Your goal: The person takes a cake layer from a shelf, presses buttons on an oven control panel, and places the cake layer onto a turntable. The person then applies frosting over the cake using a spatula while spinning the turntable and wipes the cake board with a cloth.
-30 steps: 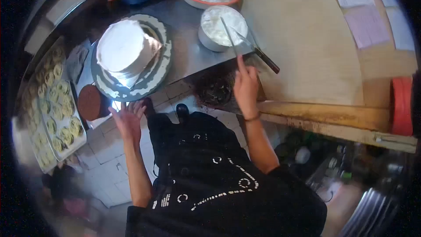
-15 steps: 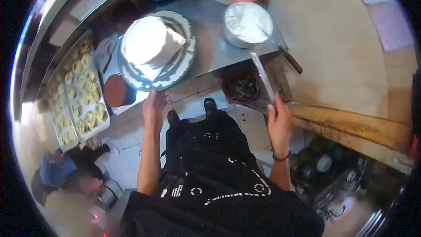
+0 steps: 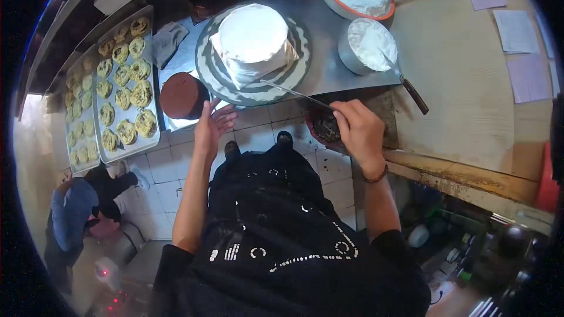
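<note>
My right hand (image 3: 359, 132) grips a long, thin palette knife (image 3: 295, 92); its blade points left and its tip is at the lower edge of a white-frosted round cake (image 3: 249, 32). The cake sits on wrinkled foil on a large round plate (image 3: 301, 41) with a grey-and-white patterned rim. Beneath the near-left rim of that plate, my left hand (image 3: 212, 128) is open, its fingers apart and holding nothing. I cannot tell whether it touches the plate. Beside it stands a brown round block (image 3: 181, 95), perhaps a cake or a tub.
A metal pot of white cream (image 3: 371, 41) holds a wooden-handled spatula (image 3: 414, 94). An orange-rimmed bowl (image 3: 385, 12) contains white powder and a white-handled scoop. Trays of pastries (image 3: 132, 91) stand left, near a grey cloth (image 3: 170, 41). A person (image 3: 73, 211) is low at left.
The palette knife has swung from pointing away to pointing left, its tip now at the cake. My right hand has turned palm-down. The view has shifted, so the counter things sit further right.
</note>
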`<act>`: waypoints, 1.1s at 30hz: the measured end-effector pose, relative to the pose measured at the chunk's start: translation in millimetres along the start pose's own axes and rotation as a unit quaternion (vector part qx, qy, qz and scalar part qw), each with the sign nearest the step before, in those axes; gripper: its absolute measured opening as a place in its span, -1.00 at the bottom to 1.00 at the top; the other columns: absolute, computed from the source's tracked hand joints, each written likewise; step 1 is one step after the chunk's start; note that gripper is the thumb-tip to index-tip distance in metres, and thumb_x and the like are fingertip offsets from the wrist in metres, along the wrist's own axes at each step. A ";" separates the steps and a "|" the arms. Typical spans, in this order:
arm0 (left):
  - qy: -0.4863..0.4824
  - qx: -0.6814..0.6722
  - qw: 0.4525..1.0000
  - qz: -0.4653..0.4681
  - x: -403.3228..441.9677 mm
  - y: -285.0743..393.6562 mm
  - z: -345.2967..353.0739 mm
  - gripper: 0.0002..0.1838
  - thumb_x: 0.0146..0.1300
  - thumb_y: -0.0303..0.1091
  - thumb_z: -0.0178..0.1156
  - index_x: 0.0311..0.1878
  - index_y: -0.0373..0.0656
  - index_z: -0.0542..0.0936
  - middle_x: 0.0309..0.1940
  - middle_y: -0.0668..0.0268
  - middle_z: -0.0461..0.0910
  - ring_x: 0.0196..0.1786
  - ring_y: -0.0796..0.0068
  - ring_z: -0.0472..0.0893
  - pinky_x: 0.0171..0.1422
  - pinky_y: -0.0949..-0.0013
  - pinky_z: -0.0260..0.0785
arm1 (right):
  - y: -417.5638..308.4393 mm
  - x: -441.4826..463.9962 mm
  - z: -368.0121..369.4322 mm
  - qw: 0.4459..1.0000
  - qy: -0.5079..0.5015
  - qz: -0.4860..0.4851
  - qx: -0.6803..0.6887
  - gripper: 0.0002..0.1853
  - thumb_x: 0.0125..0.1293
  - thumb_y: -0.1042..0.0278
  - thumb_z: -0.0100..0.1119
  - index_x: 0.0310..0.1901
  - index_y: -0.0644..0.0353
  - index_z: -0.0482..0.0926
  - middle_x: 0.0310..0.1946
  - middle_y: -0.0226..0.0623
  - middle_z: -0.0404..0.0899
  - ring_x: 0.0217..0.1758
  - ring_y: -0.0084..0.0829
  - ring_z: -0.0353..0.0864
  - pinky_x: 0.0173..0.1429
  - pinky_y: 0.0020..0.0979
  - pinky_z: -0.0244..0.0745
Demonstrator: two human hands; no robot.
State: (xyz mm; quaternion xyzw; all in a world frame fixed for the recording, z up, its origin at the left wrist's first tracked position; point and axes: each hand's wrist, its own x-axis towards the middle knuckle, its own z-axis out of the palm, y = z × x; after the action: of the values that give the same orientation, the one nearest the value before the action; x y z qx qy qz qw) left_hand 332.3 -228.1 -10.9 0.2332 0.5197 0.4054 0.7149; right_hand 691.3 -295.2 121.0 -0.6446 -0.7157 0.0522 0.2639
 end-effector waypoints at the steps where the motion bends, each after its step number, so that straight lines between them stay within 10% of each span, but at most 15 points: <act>1: -0.006 0.012 1.000 -0.003 -2.1 -0.2 -4.4 -0.11 0.63 0.35 -0.10 0.65 -0.27 0.23 0.30 0.03 0.63 0.20 0.26 0.69 0.28 0.24 0.47 | -3.1 5.3 2.5 1.000 -0.003 -0.003 -0.006 -0.86 0.35 0.39 0.37 -0.08 0.03 0.77 -0.25 -0.32 0.68 -0.22 -0.15 0.72 -0.15 -0.18 0.60; 24: -0.097 0.089 0.991 -0.020 -13.7 4.1 0.4 -0.25 0.62 0.10 0.09 0.64 -0.21 0.28 0.35 0.05 0.63 0.25 0.30 0.68 0.33 0.26 0.46 | 4.2 42.6 15.5 0.998 -0.001 -0.037 -0.045 -0.86 0.30 0.41 0.38 -0.12 -0.02 0.75 -0.33 -0.25 0.62 -0.29 -0.04 0.69 -0.23 -0.11 0.59; 33: 0.056 -0.030 0.992 0.113 -8.4 28.3 4.5 -0.21 0.62 -0.01 0.13 0.72 -0.16 0.10 0.29 0.04 0.65 0.21 0.23 0.69 0.30 0.17 0.52 | 10.5 45.8 13.1 0.997 -0.014 -0.033 -0.073 -0.89 0.38 0.37 0.33 -0.10 -0.01 0.75 -0.29 -0.27 0.64 -0.26 -0.09 0.69 -0.17 -0.16 0.57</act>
State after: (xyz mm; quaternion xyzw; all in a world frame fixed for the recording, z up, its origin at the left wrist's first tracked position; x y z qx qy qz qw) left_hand 325.8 -218.7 16.7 0.2459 0.5169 0.5114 0.6410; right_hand 693.4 -246.5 119.6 -0.6373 -0.7421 0.0007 0.2076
